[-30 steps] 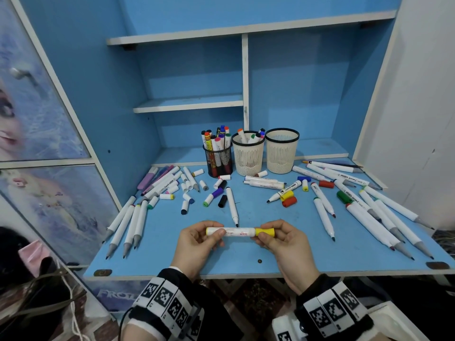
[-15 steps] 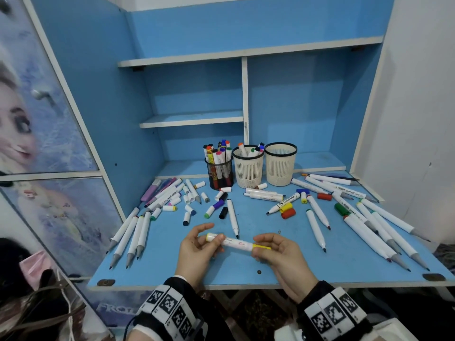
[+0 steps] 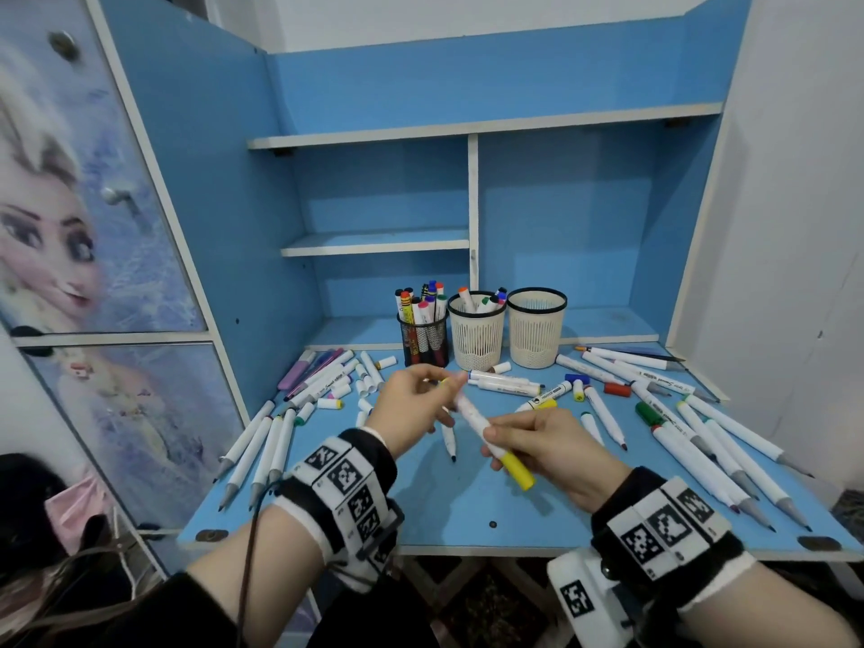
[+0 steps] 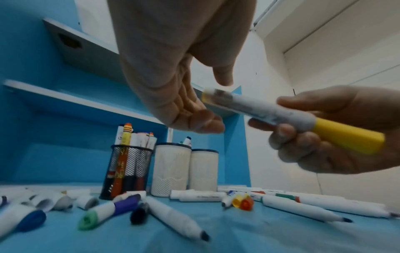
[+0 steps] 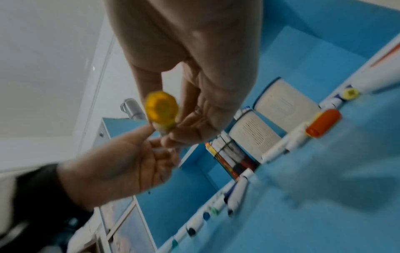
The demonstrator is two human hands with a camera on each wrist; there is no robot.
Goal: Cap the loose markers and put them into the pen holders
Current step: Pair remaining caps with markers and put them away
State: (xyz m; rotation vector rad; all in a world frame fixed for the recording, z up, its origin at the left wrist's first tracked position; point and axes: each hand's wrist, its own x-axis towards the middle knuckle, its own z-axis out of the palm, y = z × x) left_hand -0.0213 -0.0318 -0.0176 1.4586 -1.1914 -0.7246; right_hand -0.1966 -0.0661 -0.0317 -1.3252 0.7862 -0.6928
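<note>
The right hand grips the capped yellow marker near its cap, tilted with the tail toward the holders, likely lining it up for a drop. The left hand hovers at the marker's far end, fingers loosely curled; whether they touch it is unclear. Beyond the hands, the black mesh holder is packed with markers, the middle cream holder has several, and the right cream holder shows none.
</note>
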